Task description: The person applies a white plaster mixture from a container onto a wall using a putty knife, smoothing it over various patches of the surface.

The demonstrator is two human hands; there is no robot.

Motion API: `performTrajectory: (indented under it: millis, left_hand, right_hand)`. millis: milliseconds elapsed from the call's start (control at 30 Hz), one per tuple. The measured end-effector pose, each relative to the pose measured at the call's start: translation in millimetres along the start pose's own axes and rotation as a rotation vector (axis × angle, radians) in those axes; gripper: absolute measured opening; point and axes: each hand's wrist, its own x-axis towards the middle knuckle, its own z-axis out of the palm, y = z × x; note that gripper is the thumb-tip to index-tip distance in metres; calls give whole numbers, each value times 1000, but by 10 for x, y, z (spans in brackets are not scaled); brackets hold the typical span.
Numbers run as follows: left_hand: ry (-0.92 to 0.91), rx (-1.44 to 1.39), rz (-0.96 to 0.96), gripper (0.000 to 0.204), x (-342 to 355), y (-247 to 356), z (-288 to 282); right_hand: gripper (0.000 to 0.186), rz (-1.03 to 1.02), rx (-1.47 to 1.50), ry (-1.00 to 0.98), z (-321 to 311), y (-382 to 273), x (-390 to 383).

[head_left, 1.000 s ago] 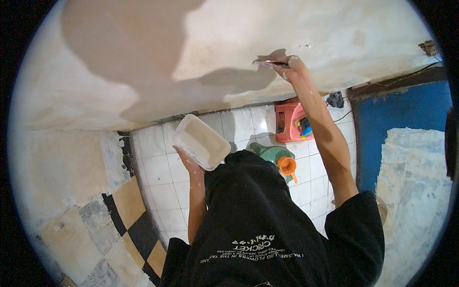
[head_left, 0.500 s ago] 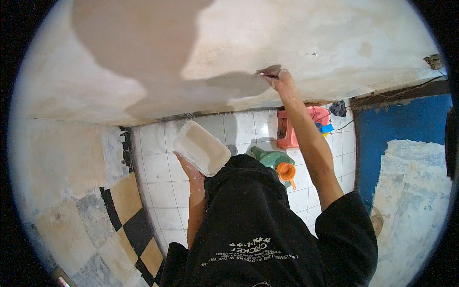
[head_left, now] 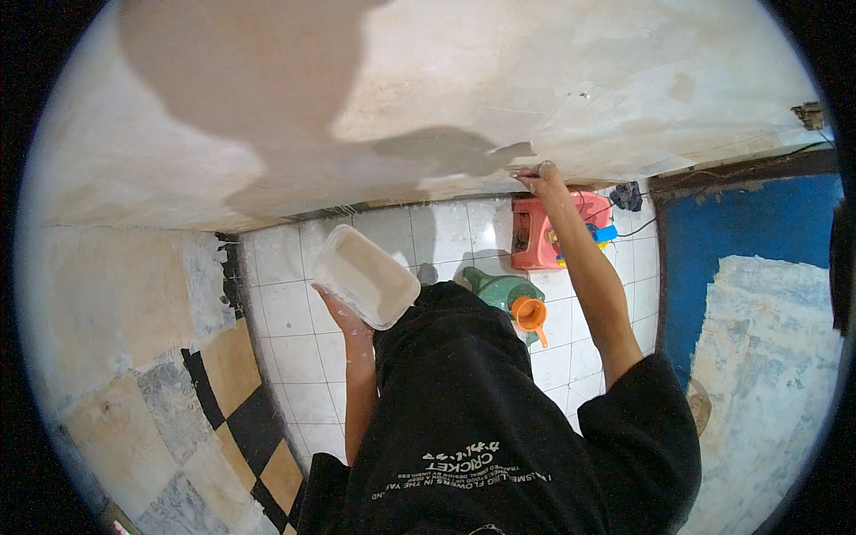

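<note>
So, up by the wall [head_left: 464, 80], the right hand [head_left: 546, 180] is lower now than a second ago, nearer the floor [head_left: 448, 234], with its shadow just above it. The left hand [head_left: 347, 314] has barely moved. Hands are well apart: left one's got the tub [head_left: 398, 305] by its left side, right one's pinching a thin tool [head_left: 522, 173]. Tub's off-white, rectangular with rounded corners, pale inside. Tool's just a sliver from this angle, can't tell if it's touching the wall.
</note>
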Motion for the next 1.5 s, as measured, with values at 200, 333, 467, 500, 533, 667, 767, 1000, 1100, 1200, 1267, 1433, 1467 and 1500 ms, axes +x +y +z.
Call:
performTrajectory:
  millis: [200,333,467,500,533,667,767,1000,1100,1200,1267,1433,1467,1500]
  left_hand:
    - [-51,-18,-62,74,57,-12,121]
    - [-43,-8,-11,75,-12,65,37]
    - [-42,1,-12,75,4,21,81]
    - [-27,6,-16,75,-3,20,125]
    - [-20,15,-15,74,4,8,126]
    - [-15,0,-15,73,-15,29,123]
    - [14,20,36,71,-30,64,73]
    - [107,75,-11,70,-115,225,151]
    - [95,65,-3,70,-104,209,109]
    - [-34,-33,-17,70,2,93,60]
    - [-35,-9,-4,70,4,94,122]
    - [-27,23,18,70,44,73,216]
    - [-6,27,16,70,13,94,231]
    - [17,32,18,70,-12,114,240]
  right_hand:
    - [18,18,115,-174,-468,129,1243]
    - [24,-19,159,-149,337,-64,496]
    - [37,22,252,-156,698,-596,-680]
    - [39,9,258,-171,662,-674,-787]
    - [41,-1,262,-188,618,-685,-866]
    - [40,-204,-103,-157,201,1,-664]
    - [32,183,22,-16,33,558,-4]
    - [27,-132,-122,-183,170,615,861]
    - [21,-68,49,-209,478,93,186]
    - [22,-234,-127,-309,611,-408,-658]
    - [28,-506,-741,-384,783,-575,-1484]
    - [28,-417,-392,-318,500,-79,-1202]
    - [25,-256,-207,-257,452,78,-976]
    - [23,-113,-6,-174,410,236,-758]
